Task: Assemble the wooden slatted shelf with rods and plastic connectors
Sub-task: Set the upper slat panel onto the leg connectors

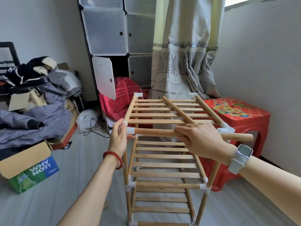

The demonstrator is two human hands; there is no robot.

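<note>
A wooden slatted shelf unit stands on the floor with three slatted tiers joined by rods and white plastic connectors. My left hand grips the top tier's near-left corner connector. My right hand holds the front rod, whose left end sits in that connector while its right end pokes out past the near-right connector. A loose rod lies diagonally across the top slats.
A red plastic stool stands right of the shelf by the wall. A cube cabinet with an open door and a curtain are behind. Piled clothes and a cardboard box lie at left.
</note>
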